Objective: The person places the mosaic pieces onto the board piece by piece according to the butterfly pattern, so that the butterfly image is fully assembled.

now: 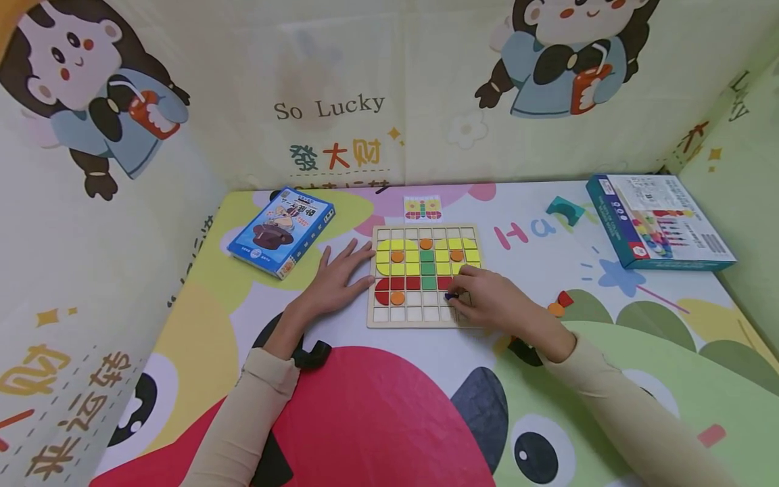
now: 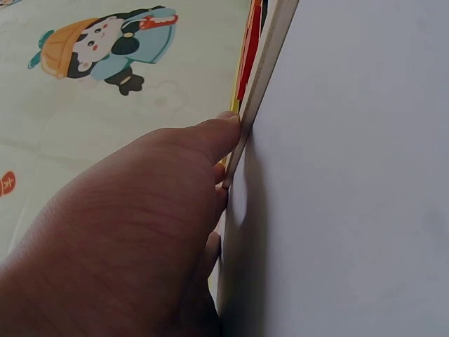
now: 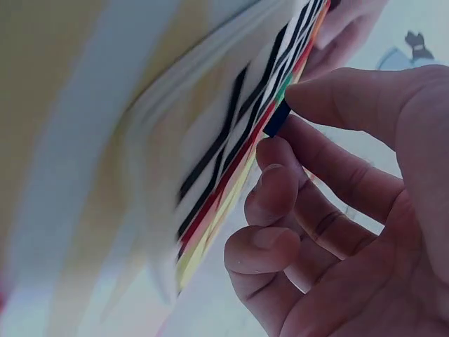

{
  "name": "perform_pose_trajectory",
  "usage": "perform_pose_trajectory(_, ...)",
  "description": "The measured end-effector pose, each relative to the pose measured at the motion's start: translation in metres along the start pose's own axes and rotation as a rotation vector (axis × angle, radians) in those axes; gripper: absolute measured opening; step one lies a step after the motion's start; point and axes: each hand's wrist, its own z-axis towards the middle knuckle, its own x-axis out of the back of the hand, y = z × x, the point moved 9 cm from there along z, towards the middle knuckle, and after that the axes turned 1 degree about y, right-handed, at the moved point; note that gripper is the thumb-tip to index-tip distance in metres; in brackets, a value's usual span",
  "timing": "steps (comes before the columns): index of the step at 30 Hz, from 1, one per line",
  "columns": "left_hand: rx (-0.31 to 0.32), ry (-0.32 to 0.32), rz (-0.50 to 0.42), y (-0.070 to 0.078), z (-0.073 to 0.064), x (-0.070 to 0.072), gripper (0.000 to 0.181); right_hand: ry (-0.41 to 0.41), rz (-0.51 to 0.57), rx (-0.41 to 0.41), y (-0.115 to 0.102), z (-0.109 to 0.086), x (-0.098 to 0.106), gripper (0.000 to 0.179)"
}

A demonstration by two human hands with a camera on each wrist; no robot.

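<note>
A wooden grid board (image 1: 414, 325) lies on the table, partly filled with yellow, red, green and orange pieces. My left hand (image 1: 335, 279) rests at its left side with spread, nearly straight fingers. In the left wrist view, the thumb touches the board's edge (image 2: 254, 98). Over the board's lower right, my right hand (image 1: 496, 297) pinches a small dark blue tile (image 3: 277, 119) between thumb and index finger. That hand covers the lower right cells. Just behind the board lies a small pattern card (image 1: 422, 209) showing a similar coloured picture.
A blue box (image 1: 282, 232) lies at the back left, a teal box (image 1: 663, 223) at the back right. Beside the teal box is a teal arch-shaped piece (image 1: 566, 210). A red piece (image 1: 565, 298) and an orange disc (image 1: 556, 310) lie right of my right wrist.
</note>
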Motion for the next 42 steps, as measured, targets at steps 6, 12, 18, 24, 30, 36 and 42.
perform_pose_trajectory(6,-0.002,-0.002,-0.009,0.002,0.001,0.001,0.066,-0.019,-0.008,0.033,-0.022,0.014,-0.008,0.021)
perform_pose_trajectory(12,-0.004,-0.004,0.002,0.003,0.001,0.001,0.067,-0.017,-0.031,0.011,-0.026,0.020,-0.013,0.024)
perform_pose_trajectory(18,-0.009,-0.005,0.002,0.004,0.002,0.002,0.067,-0.019,-0.034,-0.009,-0.025,0.022,-0.013,0.024)
perform_pose_trajectory(24,-0.012,-0.004,0.005,0.004,0.002,0.002,0.066,-0.007,-0.018,-0.012,-0.023,0.022,-0.013,0.025)
perform_pose_trajectory(30,-0.008,-0.007,-0.001,0.005,0.001,0.002,0.067,0.025,-0.010,-0.010,-0.021,0.023,-0.009,0.023)
perform_pose_trajectory(36,-0.005,-0.011,0.000,0.005,0.000,0.003,0.066,0.011,0.005,-0.049,-0.013,0.019,-0.006,0.026)
perform_pose_trajectory(42,0.001,-0.014,-0.006,0.003,0.000,0.001,0.066,0.019,0.020,-0.081,0.008,0.001,0.007,0.026)
